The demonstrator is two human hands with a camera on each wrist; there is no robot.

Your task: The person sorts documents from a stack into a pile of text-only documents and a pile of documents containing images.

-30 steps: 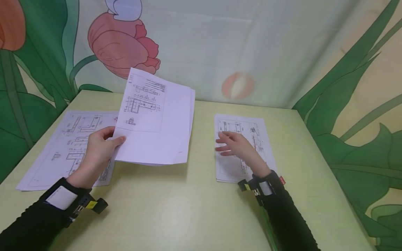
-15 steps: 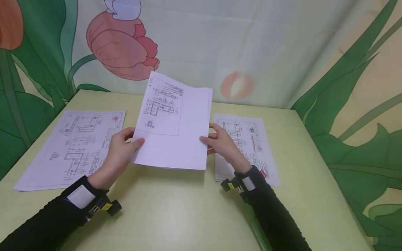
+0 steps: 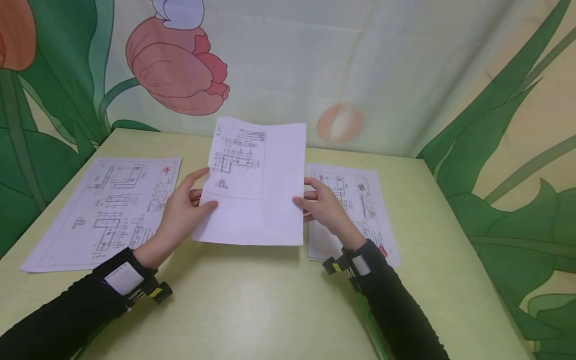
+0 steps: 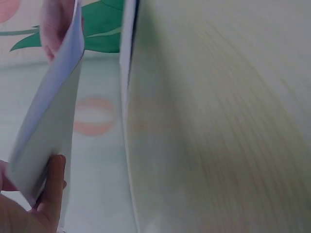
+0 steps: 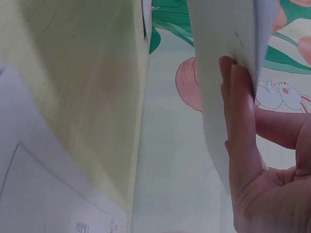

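Between both hands, a small bundle of white paper sheets (image 3: pixel 281 185) printed with a technical drawing is held up above the table. My left hand (image 3: pixel 182 215) pinches its left edge, thumb on the front and fingers behind. On the opposite edge my right hand (image 3: pixel 326 207) grips the sheets, with its thumb in front. In the left wrist view the sheets (image 4: pixel 51 97) appear nearly edge-on, with the left fingers (image 4: pixel 54 187) against the back. The right wrist view shows the right fingers (image 5: pixel 240 111) lying along the back of the paper (image 5: pixel 214 63).
A stack of drawing sheets (image 3: pixel 67 240) lies on the table's left side. Another stack (image 3: pixel 321 240) lies right of centre, partly behind the right hand. The pale yellow table (image 3: pixel 252 305) reaches back to a curtain (image 3: pixel 279 65) printed with flowers and leaves.
The held sheets have moved right to the middle and now stand more evenly aligned. My right hand has come from above the right stack to grip their right edge. The left fingers have shifted slightly.
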